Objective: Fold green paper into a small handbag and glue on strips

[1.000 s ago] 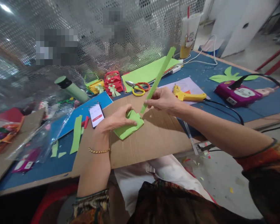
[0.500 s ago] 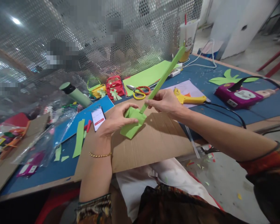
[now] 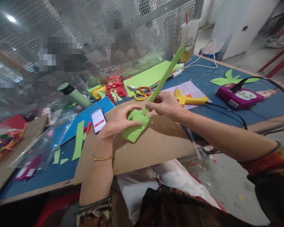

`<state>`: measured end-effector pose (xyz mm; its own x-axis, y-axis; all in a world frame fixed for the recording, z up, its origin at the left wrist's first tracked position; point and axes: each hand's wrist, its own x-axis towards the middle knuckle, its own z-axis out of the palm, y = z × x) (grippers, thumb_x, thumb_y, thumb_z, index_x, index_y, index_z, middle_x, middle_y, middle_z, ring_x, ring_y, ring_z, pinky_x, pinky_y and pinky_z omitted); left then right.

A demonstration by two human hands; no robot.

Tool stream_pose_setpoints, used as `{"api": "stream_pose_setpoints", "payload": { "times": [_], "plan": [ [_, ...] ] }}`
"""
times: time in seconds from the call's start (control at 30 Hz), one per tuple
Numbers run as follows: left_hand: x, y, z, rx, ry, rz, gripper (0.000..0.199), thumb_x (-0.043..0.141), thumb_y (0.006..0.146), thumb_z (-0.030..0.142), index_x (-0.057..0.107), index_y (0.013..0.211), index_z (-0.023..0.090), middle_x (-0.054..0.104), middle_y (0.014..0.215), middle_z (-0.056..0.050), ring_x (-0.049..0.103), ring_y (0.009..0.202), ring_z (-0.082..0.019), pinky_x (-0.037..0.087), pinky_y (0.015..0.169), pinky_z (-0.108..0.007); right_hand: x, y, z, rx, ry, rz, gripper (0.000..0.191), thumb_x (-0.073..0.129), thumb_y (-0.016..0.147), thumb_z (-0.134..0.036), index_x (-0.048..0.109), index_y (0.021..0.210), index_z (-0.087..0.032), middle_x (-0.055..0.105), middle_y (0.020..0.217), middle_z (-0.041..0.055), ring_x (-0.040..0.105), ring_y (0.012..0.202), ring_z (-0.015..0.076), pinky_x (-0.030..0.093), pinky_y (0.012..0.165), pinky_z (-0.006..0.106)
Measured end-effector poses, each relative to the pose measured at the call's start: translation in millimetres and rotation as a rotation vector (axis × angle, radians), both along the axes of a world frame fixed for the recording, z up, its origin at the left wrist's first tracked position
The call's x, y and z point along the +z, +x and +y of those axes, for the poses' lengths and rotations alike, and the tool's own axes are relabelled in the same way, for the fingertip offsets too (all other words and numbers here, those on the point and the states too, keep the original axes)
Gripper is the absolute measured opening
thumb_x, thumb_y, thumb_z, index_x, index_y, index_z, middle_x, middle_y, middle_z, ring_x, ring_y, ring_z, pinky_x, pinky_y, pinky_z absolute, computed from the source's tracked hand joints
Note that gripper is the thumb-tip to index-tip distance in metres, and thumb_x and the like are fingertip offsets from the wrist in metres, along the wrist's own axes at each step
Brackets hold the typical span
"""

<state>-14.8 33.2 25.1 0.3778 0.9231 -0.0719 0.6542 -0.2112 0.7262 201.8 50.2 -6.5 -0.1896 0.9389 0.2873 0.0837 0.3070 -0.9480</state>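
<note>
A folded green paper box [image 3: 136,129] is gripped by my left hand [image 3: 120,121], with the thumb across its front and the fingers behind its top edge. My right hand [image 3: 165,103] pinches a long green paper strip [image 3: 169,74] near its lower end. The strip rises slanting to the upper right, and its bottom end meets the upper edge of the box. Whether it is stuck there I cannot tell. Both hands are above a brown cardboard sheet [image 3: 153,151]. Just right of my right hand lies a yellow glue gun [image 3: 191,100] on pale purple paper [image 3: 189,85].
Scissors [image 3: 140,93] lie behind the cardboard, near small red [image 3: 115,86] and yellow [image 3: 98,92] paper bags. A phone [image 3: 98,120], green paper scraps [image 3: 78,140] and a bottle [image 3: 74,96] are at left. A drink cup [image 3: 188,39] and purple power strip [image 3: 236,94] stand at right.
Both hands keep the same grip on the box and the strip. The box is tilted very slightly differently, and the whole view has shifted a little.
</note>
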Motion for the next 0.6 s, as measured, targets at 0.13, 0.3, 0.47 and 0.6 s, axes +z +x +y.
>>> {"api": "stream_pose_setpoints", "payload": {
  "times": [0.13, 0.3, 0.47, 0.6],
  "plan": [
    [0.6, 0.9, -0.8, 0.001, -0.004, -0.024, 0.065, 0.085, 0.066, 0.037, 0.069, 0.126, 0.020, 0.069, 0.125, -0.007, 0.061, 0.112, -0.027, 0.049, 0.098, -0.041, -1.1, -0.9, 0.6, 0.009, -0.016, -0.009, 0.020, 0.069, 0.076, -0.021, 0.066, 0.057, -0.015, 0.052, 0.042, -0.0045, 0.041, 0.036, 0.0058, 0.026, 0.038, 0.021],
    [1.0, 1.9, -5.1, -0.008, -0.031, -0.124, 0.065, 0.087, 0.067, 0.033, 0.069, 0.128, 0.020, 0.069, 0.131, -0.008, 0.062, 0.119, -0.028, 0.049, 0.103, -0.042, -7.1, -3.6, 2.3, 0.038, -0.026, 0.010, 0.020, 0.069, 0.077, -0.022, 0.067, 0.059, -0.015, 0.063, 0.050, -0.0004, 0.042, 0.036, 0.0053, 0.029, 0.037, 0.020],
    [0.7, 2.5, -6.9, -0.012, -0.036, -0.150, 0.065, 0.087, 0.068, 0.030, 0.069, 0.129, 0.020, 0.069, 0.134, -0.008, 0.062, 0.122, -0.029, 0.049, 0.107, -0.043, -9.7, -5.5, 2.2, 0.074, -0.030, 0.019, 0.022, 0.072, 0.076, -0.024, 0.067, 0.057, -0.015, 0.062, 0.049, 0.0000, 0.044, 0.036, 0.0058, 0.030, 0.036, 0.020],
    [0.9, 1.3, -4.3, -0.027, -0.035, -0.136, 0.065, 0.087, 0.068, 0.032, 0.069, 0.130, 0.020, 0.069, 0.135, -0.009, 0.063, 0.124, -0.030, 0.050, 0.107, -0.044, -11.9, -5.5, 3.4, 0.061, -0.028, 0.033, 0.020, 0.072, 0.076, -0.025, 0.069, 0.059, -0.015, 0.064, 0.051, 0.0010, 0.044, 0.037, 0.0055, 0.031, 0.036, 0.019]
  ]
}}
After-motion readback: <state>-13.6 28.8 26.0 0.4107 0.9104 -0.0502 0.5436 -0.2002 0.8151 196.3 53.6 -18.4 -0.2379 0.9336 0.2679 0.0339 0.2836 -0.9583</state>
